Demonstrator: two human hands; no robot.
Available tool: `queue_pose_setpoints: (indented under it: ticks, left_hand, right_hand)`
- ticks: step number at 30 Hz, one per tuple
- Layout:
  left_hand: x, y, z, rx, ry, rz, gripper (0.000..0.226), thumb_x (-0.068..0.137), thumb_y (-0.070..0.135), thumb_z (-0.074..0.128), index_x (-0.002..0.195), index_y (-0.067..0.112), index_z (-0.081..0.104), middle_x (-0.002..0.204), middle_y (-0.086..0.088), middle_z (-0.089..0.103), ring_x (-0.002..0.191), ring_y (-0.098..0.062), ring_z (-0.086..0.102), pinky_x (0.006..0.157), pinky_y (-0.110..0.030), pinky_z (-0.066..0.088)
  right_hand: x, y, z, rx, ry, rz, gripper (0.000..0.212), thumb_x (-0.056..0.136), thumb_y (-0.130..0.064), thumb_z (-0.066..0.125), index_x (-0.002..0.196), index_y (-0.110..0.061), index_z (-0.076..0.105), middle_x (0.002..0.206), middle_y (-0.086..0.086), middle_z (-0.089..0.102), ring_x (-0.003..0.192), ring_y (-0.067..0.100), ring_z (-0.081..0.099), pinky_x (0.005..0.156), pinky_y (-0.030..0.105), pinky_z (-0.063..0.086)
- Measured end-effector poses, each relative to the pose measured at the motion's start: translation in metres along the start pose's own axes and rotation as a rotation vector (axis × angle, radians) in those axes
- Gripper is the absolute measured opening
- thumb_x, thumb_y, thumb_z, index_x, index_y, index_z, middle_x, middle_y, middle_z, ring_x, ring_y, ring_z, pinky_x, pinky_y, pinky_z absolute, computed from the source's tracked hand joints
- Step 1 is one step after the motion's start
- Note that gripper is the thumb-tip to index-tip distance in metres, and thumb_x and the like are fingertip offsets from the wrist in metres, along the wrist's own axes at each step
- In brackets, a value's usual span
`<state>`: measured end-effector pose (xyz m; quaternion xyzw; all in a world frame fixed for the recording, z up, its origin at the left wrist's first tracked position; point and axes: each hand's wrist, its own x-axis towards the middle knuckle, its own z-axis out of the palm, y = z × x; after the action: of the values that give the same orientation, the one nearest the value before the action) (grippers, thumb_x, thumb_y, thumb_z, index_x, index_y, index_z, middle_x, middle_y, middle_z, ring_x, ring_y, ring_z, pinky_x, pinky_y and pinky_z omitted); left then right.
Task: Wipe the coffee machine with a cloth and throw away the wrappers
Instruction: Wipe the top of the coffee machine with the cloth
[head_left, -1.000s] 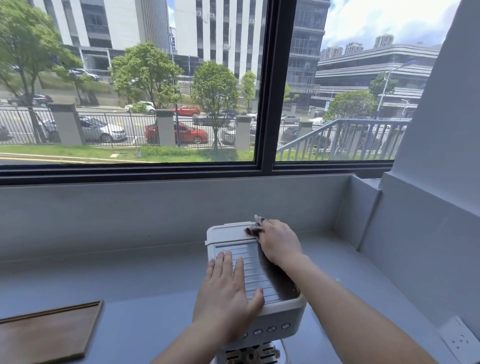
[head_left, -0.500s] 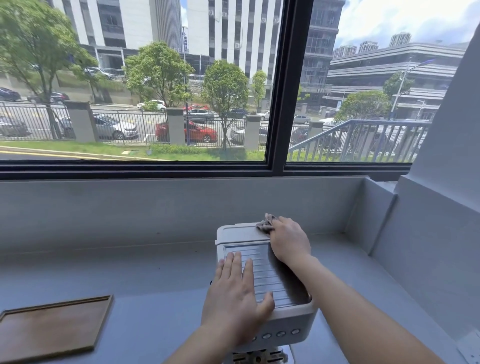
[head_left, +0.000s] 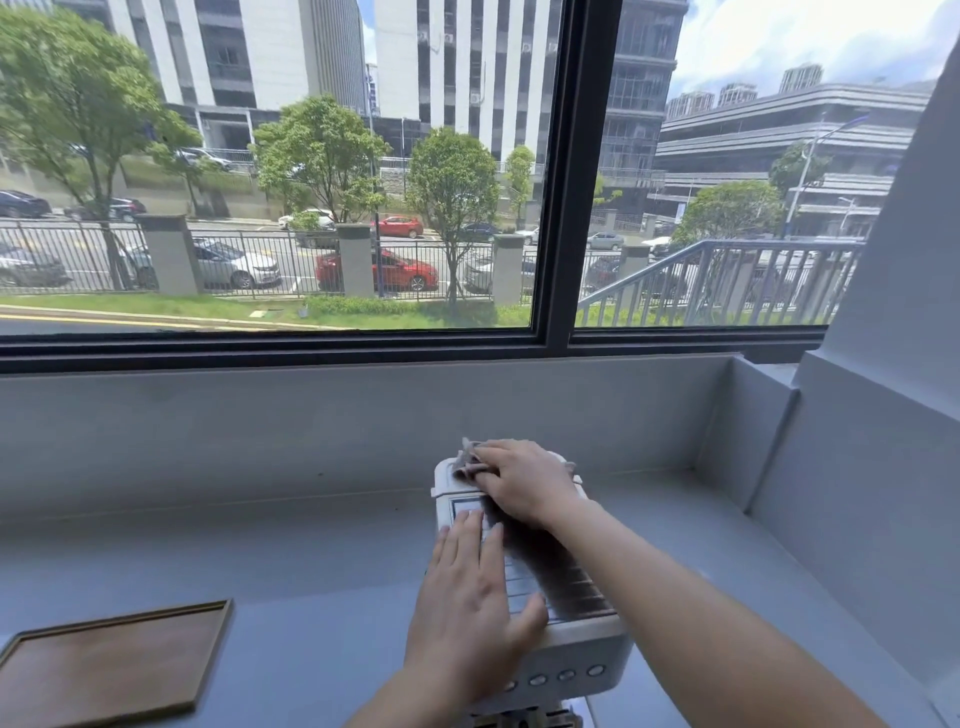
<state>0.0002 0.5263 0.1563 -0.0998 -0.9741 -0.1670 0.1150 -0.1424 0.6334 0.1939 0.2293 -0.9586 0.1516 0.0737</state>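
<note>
A white coffee machine (head_left: 576, 649) stands on the grey counter below the window, its slatted top facing up and round buttons on its front. My left hand (head_left: 470, 597) lies flat with fingers spread on the near left of that top. My right hand (head_left: 524, 480) presses a small grey cloth (head_left: 464, 464) onto the machine's far end, near its left rear corner. Only a crumpled bit of the cloth shows past my fingers. No wrappers are visible.
A brown wooden tray (head_left: 104, 665) lies on the counter (head_left: 311, 561) at the near left. A grey wall ledge (head_left: 857, 493) rises on the right, and the window sill wall runs along the back.
My right hand has slid the cloth leftward across the machine's far end. My left hand stays flat on the top. The view has shifted a little.
</note>
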Motion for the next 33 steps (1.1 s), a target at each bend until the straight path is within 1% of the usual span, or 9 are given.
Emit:
queue_pose_setpoints:
  ticks: [3,6,9,13,16,18,23,25,33]
  left_hand:
    - [-0.004,-0.002,0.001,-0.129,0.123,0.019,0.075,0.078,0.058,0.035,0.143,0.018,0.032,0.159,-0.003,0.013,0.150,-0.017,0.003,0.121,-0.033,0.014]
    - [-0.006,-0.001,0.002,-0.179,0.154,-0.001,0.063,0.078,0.057,0.035,0.130,0.021,0.036,0.154,0.000,0.016,0.147,-0.019,0.012,0.113,-0.034,0.029]
    - [-0.006,-0.002,0.003,-0.191,0.152,0.010,0.064,0.078,0.058,0.032,0.133,0.023,0.034,0.155,0.000,0.014,0.147,-0.017,0.008,0.115,-0.035,0.027]
    - [-0.010,-0.006,-0.001,-0.346,0.187,0.040,0.065,0.080,0.053,0.039,0.138,0.025,0.036,0.154,0.003,0.021,0.146,-0.013,0.015,0.118,-0.028,0.019]
    - [0.000,-0.012,-0.006,-0.385,0.240,0.004,0.061,0.079,0.048,0.049,0.137,0.030,0.039,0.150,0.004,0.024,0.142,-0.015,0.021,0.115,-0.029,0.024]
    - [0.022,-0.015,-0.014,-0.279,0.331,0.067,0.060,0.078,0.041,0.055,0.136,0.030,0.046,0.148,-0.001,0.033,0.141,-0.022,0.026,0.115,-0.035,0.029]
    - [0.094,-0.007,-0.023,-0.001,-0.019,0.182,0.054,0.089,0.050,0.049,0.141,0.050,0.039,0.159,0.004,0.029,0.149,-0.020,0.015,0.121,-0.040,0.010]
    - [0.113,-0.003,-0.018,0.077,-0.161,0.226,0.051,0.088,0.061,0.045,0.138,0.053,0.040,0.156,0.007,0.034,0.146,-0.017,0.021,0.120,-0.043,0.014]
    - [0.119,-0.017,-0.021,-0.060,-0.024,0.127,0.036,0.088,0.036,0.055,0.122,0.045,0.060,0.118,0.011,0.061,0.116,-0.014,0.051,0.106,-0.035,0.031]
  right_hand:
    - [-0.015,0.011,-0.004,0.096,-0.088,-0.120,0.043,0.093,-0.057,0.040,0.130,-0.043,0.057,0.144,-0.018,0.052,0.134,0.003,0.040,0.109,0.021,0.024]
    - [-0.012,0.030,-0.008,-0.053,0.007,0.023,0.039,0.099,-0.049,0.039,0.132,-0.039,0.058,0.144,-0.014,0.052,0.133,0.013,0.044,0.111,0.031,0.032]
    - [-0.007,0.004,-0.005,-0.033,-0.011,0.034,0.038,0.097,-0.045,0.042,0.130,-0.034,0.058,0.141,-0.007,0.054,0.130,0.020,0.045,0.106,0.036,0.033]
    - [-0.025,-0.001,-0.019,0.156,0.006,-0.041,0.039,0.102,-0.037,0.045,0.141,-0.033,0.051,0.154,-0.007,0.042,0.143,0.011,0.034,0.119,0.041,0.011]
    - [-0.071,0.023,-0.026,0.178,0.296,0.263,0.035,0.100,-0.021,0.045,0.134,-0.022,0.057,0.145,-0.002,0.053,0.134,0.019,0.045,0.112,0.036,0.030]
    - [-0.101,0.022,-0.015,0.134,0.301,0.326,0.036,0.099,-0.016,0.041,0.132,-0.022,0.053,0.142,-0.002,0.052,0.130,0.020,0.045,0.105,0.033,0.037]
    - [-0.111,0.010,0.005,0.034,0.149,0.295,0.048,0.104,-0.019,0.027,0.152,-0.015,0.028,0.160,0.001,0.028,0.147,0.017,0.023,0.117,0.028,0.024]
    - [-0.109,0.013,0.000,0.048,0.124,0.296,0.050,0.105,-0.023,0.026,0.154,-0.014,0.024,0.163,0.001,0.022,0.150,0.016,0.018,0.119,0.027,0.018]
    - [-0.111,0.014,0.004,0.047,0.090,0.331,0.052,0.106,-0.032,0.025,0.154,-0.013,0.023,0.166,-0.001,0.013,0.152,0.012,0.008,0.120,0.029,0.017]
